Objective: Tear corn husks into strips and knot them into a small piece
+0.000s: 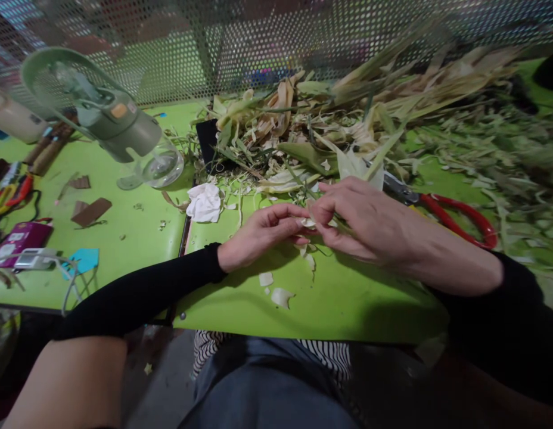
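Both hands meet over the green table, fingertips pinched together on a small pale piece of corn husk [308, 223]. My left hand [266, 233] holds it from the left, thumb against fingers. My right hand [363, 220] grips it from the right with bent fingers; part of the piece is hidden behind them. Below the hands lie loose cut husk scraps [282, 297]. Scissors with red handles [459, 219] rest partly under my right forearm. Just behind the hands stands a heap of dry corn husks [298, 143].
A clear bottle with a green lid [129, 128] stands at the left behind a crumpled white tissue [204, 202]. A purple box [22, 243], cables and a blue paper piece [83, 261] lie farther left. A perforated metal screen [169, 53] borders the table's back.
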A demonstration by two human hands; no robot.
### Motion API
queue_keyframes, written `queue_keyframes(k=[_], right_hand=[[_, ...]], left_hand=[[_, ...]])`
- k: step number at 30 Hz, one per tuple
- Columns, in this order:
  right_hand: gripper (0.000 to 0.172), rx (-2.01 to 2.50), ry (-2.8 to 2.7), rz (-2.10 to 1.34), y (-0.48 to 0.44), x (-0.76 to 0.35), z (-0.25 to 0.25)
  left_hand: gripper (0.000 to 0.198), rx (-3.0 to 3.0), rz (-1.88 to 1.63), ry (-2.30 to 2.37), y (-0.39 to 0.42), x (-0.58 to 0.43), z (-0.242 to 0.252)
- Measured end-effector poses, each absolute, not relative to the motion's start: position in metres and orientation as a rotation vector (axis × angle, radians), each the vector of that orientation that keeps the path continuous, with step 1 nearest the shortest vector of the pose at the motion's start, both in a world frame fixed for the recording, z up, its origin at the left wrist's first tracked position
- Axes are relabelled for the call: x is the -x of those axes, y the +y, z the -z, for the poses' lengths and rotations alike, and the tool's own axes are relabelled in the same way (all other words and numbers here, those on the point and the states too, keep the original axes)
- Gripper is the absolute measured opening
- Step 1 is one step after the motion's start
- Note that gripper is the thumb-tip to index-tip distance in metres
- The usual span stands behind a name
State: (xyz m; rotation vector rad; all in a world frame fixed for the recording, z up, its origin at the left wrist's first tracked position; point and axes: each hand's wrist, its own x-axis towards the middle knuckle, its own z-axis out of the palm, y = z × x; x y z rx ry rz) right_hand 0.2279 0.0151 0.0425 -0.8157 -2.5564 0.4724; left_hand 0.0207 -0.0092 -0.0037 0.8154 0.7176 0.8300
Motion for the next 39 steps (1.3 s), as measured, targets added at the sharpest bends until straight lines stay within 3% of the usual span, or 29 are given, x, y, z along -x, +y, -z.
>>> queue_keyframes(k=[8, 19, 39], right_hand=[[0.014, 0.820, -2.563, -0.354, 0.014, -0.223, -0.040], [0.016, 0.747, -2.614, -0.049, 0.013, -0.227, -0.027], [0.017, 0.734, -2.633, -0.128, 0.012, -0.227, -0.029]], left_hand=[[0.003, -0.820, -0.834, 0.690, -0.010, -0.021, 0.003], [0.025, -0.920, -0.826, 0.675, -0.008, -0.018, 0.012], [0.020, -0.945, -0.834, 0.698, -0.010, -0.020, 0.008]])
